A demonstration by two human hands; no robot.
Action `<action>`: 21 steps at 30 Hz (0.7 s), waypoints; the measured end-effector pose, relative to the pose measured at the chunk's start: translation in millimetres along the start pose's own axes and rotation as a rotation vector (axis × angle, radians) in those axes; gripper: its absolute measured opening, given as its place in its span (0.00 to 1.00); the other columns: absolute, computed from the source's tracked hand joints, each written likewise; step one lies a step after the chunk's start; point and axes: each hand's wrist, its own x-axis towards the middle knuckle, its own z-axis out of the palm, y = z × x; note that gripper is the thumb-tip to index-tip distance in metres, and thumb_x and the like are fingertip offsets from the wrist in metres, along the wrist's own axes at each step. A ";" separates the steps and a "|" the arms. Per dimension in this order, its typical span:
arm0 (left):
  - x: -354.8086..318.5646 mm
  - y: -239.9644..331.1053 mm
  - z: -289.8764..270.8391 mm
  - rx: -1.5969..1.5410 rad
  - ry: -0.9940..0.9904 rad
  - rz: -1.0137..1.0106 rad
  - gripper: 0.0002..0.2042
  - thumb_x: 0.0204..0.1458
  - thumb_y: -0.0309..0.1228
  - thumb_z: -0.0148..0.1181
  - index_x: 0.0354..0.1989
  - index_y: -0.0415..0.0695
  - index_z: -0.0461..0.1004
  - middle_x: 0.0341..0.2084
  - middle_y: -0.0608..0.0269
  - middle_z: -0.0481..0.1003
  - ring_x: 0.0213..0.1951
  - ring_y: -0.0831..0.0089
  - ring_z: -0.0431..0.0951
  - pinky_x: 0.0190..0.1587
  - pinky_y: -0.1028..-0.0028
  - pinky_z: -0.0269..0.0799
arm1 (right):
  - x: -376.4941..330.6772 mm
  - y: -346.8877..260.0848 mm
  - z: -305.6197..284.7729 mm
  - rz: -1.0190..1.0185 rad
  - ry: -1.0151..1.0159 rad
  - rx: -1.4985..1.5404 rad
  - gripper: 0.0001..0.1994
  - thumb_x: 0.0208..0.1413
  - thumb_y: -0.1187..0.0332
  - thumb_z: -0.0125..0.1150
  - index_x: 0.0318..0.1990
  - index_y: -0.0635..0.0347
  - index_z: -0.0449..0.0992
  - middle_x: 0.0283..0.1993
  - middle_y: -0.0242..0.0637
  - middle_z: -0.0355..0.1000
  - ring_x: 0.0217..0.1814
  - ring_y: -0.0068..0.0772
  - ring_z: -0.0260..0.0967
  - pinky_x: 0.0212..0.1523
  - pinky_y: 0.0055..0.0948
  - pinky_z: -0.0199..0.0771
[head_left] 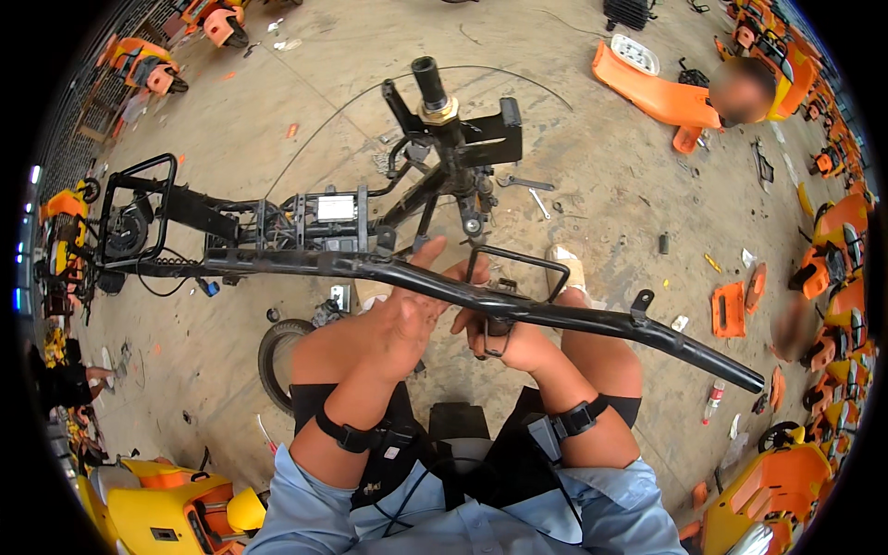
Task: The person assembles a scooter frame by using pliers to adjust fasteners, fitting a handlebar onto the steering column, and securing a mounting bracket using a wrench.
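Observation:
A long black bent metal tube lies across my knees, running from the left to the lower right. My left hand rests against its middle with the fingers pointing up over it. My right hand grips the tube from below, beside a thin black wire bracket fixed to it. Beyond my hands a stripped black scooter frame lies on the concrete floor, its steering column pointing away from me.
Two wrenches lie on the floor right of the frame. A tyre sits by my left knee. Orange and yellow body panels and scooters ring the floor. Another person sits at the far right.

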 end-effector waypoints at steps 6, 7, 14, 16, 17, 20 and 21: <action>-6.4 1.3 -13.8 0.049 -0.031 0.033 0.38 0.61 0.62 0.44 0.71 0.46 0.55 0.62 0.44 0.67 0.62 0.53 0.69 0.65 0.54 0.62 | -2.9 2.3 5.4 0.063 0.054 0.023 0.13 0.44 0.75 0.62 0.41 0.61 0.80 0.26 0.24 0.69 0.26 0.15 0.62 0.26 0.21 0.62; -7.6 1.4 -14.9 0.042 -0.030 0.013 0.37 0.62 0.62 0.44 0.70 0.45 0.55 0.61 0.43 0.67 0.62 0.54 0.69 0.65 0.54 0.62 | -2.6 2.7 6.0 0.063 0.054 0.031 0.13 0.44 0.75 0.62 0.40 0.61 0.80 0.26 0.24 0.70 0.27 0.16 0.63 0.27 0.21 0.62; -9.6 -10.5 -24.5 0.047 -0.035 -0.011 0.31 0.66 0.56 0.42 0.63 0.40 0.64 0.58 0.45 0.71 0.60 0.58 0.72 0.58 0.61 0.68 | 7.0 14.6 13.3 -0.036 0.257 -0.333 0.10 0.49 0.72 0.62 0.40 0.61 0.77 0.31 0.35 0.73 0.34 0.31 0.71 0.38 0.32 0.71; -10.4 -14.4 -24.7 -0.010 0.014 -0.031 0.29 0.66 0.54 0.43 0.60 0.40 0.67 0.56 0.45 0.72 0.60 0.58 0.72 0.58 0.62 0.68 | 11.1 27.7 8.9 -0.073 0.303 -0.481 0.09 0.50 0.70 0.62 0.39 0.62 0.76 0.34 0.41 0.74 0.37 0.38 0.73 0.41 0.35 0.73; -8.5 -15.3 -23.6 -0.080 0.043 -0.046 0.27 0.67 0.54 0.43 0.57 0.40 0.69 0.55 0.45 0.73 0.59 0.58 0.72 0.59 0.62 0.68 | 11.6 32.6 7.8 -0.094 0.320 -0.517 0.09 0.51 0.69 0.62 0.39 0.62 0.75 0.34 0.42 0.74 0.38 0.40 0.73 0.41 0.36 0.73; -12.8 -19.4 -27.9 -0.221 0.126 -0.113 0.25 0.67 0.52 0.43 0.52 0.40 0.72 0.52 0.45 0.75 0.58 0.56 0.73 0.61 0.60 0.67 | 19.0 35.3 11.3 -0.204 0.360 -0.627 0.09 0.53 0.67 0.61 0.38 0.62 0.72 0.34 0.44 0.73 0.40 0.39 0.74 0.41 0.36 0.73; -14.3 -22.0 -28.9 -0.256 0.153 -0.140 0.24 0.67 0.52 0.43 0.50 0.40 0.72 0.51 0.45 0.76 0.58 0.56 0.74 0.61 0.60 0.67 | 18.5 42.8 9.2 -0.171 0.376 -0.515 0.09 0.53 0.69 0.61 0.38 0.62 0.72 0.34 0.44 0.73 0.39 0.37 0.74 0.40 0.34 0.73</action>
